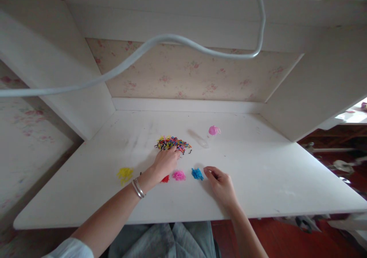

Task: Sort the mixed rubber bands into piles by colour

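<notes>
A heap of mixed coloured small rubber bands [172, 143] lies mid-table. My left hand [166, 162], with silver bracelets on its wrist, reaches over the near right edge of this heap. Its fingers are stretched out and touch the bands; the fingertips are partly hidden. My right hand [220, 183] rests just right of a blue rubber band pile [197, 173], thumb and fingers pinched together. What that pinch holds, if anything, is too small to make out. Nearby lie a pink pile [179, 175], a red pile [165, 179] partly behind my left hand, and a yellow pile [125, 175].
A clear container with a pink lid [214, 130] is behind the piles, towards the right. White side panels flank the white table [258, 181]. A pale cable [172, 39] crosses the upper view. Papered wall [189, 72] shows at the back.
</notes>
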The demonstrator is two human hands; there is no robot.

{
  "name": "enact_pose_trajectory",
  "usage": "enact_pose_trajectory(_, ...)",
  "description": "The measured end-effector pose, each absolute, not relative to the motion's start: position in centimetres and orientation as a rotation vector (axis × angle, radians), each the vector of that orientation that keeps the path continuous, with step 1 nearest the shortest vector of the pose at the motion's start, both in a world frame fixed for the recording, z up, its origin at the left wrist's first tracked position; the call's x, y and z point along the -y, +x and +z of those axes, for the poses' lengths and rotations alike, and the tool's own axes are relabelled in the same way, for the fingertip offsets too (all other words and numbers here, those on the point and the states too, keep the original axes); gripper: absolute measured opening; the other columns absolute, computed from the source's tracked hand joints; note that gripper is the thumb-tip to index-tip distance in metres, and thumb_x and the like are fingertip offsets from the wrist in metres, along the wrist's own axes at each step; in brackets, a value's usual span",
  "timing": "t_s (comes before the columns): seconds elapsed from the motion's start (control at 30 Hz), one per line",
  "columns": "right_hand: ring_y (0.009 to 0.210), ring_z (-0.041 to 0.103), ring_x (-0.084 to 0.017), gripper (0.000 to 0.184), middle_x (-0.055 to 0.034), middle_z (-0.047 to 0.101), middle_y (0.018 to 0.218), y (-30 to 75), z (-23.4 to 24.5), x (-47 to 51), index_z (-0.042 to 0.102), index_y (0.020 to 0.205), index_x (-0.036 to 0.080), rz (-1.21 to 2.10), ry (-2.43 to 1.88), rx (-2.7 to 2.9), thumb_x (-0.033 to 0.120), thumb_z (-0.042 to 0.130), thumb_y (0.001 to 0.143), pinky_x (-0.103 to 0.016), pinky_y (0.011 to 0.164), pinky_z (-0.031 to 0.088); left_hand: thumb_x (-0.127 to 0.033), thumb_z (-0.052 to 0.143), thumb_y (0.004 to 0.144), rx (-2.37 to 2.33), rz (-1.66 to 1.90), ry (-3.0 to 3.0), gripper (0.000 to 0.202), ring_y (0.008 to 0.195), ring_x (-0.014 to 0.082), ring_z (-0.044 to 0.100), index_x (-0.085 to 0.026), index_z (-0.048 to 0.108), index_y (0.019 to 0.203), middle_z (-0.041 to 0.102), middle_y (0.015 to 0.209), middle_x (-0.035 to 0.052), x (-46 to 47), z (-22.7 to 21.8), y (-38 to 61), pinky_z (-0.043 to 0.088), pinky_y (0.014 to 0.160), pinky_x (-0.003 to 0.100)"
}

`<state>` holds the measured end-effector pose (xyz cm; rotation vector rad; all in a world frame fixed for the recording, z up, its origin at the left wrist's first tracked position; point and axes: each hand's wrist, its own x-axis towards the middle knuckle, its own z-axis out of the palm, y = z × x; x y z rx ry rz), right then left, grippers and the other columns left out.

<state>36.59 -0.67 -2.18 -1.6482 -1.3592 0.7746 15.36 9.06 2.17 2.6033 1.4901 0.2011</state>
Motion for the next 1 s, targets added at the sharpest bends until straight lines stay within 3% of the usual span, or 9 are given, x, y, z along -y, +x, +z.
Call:
enact_pose_trajectory(0.23, 0.057, 0.047, -0.012, 0.043, -0.0011, 0.059, 0.064, 36.8, -2.5, 0.7, 0.069, 0.087, 0.014, 0.756, -1.667, 1.365, 0.052, 0.05, 0.082, -0.022, 0.054, 0.034, -0.035, 0.039, 0.088, -1.716, 0.568, 2.287, 0.029, 0.09, 0.0161, 0.061, -0.021, 0.064, 0.091, 0.065, 0.098, 0.0036, -7.2, 4.3, 9.1, 0.044, 0.08, 0.025)
enact_pose_trajectory(0.33, 0.06, 0.049, -0.012, 0.042, -0.0025, 0.061, 0.068, 36.8, -2.6, 0.7, 0.069, 0.088, 0.014, 0.766, -1.681, 1.365, 0.051, 0.051, 0.081, -0.023, 0.055, 0.035, -0.041, 0.044, 0.083, -1.837, 0.647, 2.01, 0.03, 0.086, 0.0169, 0.063, -0.022, 0.067, 0.085, 0.07, 0.093, 0.0016, -5.1, 4.1, 5.5, 0.045, 0.074, 0.024)
enact_pose_trajectory(0.77, 0.07, 0.056, -0.016, 0.04, -0.0039, 0.065, 0.075, 36.6, -2.6, 0.9, 0.069, 0.091, 0.015, 0.757, -1.737, 1.349, 0.05, 0.052, 0.081, -0.025, 0.063, 0.04, -0.042, 0.042, 0.083, -2.151, 0.33, 1.962, 0.031, 0.082, 0.0217, 0.066, -0.026, 0.068, 0.085, 0.072, 0.09, 0.003, -1.0, 1.3, 4.2, 0.041, 0.064, 0.027)
enact_pose_trajectory(1.0, 0.069, 0.056, -0.015, 0.039, -0.0031, 0.064, 0.072, 36.4, -2.5, 0.7, 0.07, 0.09, 0.015, 0.744, -1.744, 1.345, 0.049, 0.052, 0.08, -0.024, 0.062, 0.04, -0.043, 0.039, 0.086, -2.106, 0.434, 2.006, 0.034, 0.08, 0.0205, 0.066, -0.025, 0.067, 0.084, 0.071, 0.091, 0.003, -0.9, 0.5, 3.6, 0.044, 0.065, 0.027)
